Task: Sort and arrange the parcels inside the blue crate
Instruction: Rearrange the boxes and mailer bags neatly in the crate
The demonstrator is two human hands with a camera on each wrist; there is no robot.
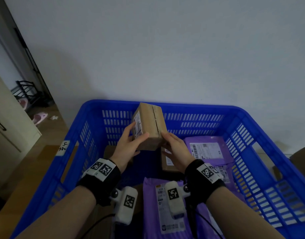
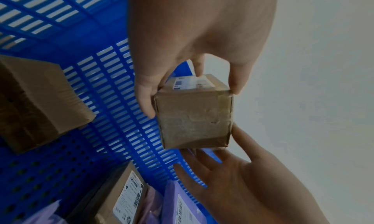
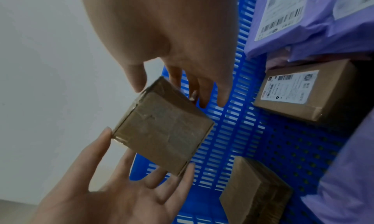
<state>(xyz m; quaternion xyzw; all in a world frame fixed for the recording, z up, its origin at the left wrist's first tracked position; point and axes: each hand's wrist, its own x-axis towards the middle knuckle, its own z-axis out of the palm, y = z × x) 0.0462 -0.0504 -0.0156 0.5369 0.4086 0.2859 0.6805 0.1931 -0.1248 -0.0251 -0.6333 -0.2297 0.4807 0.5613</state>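
A small brown cardboard box point(image 1: 149, 125) with a white label on its side is held above the blue crate point(image 1: 182, 107), near the far wall. My left hand point(image 1: 138, 133) grips the box's left side with thumb and fingers. My right hand point(image 1: 167, 140) holds its lower right corner, thumb on the edge and fingers beneath. The left wrist view shows the box point(image 2: 194, 117) end-on between my left hand point(image 2: 192, 99) and my right hand point(image 2: 210, 149). In the right wrist view the box point(image 3: 161, 128) sits between both hands too.
On the crate floor lie purple mailer bags point(image 1: 207, 149) at right and front, a labelled brown box point(image 1: 167, 163) in the middle and another brown box point(image 2: 34, 102) at left. A pale cabinet point(image 1: 10, 128) stands left. A cardboard box point(image 1: 301, 157) sits outside, right.
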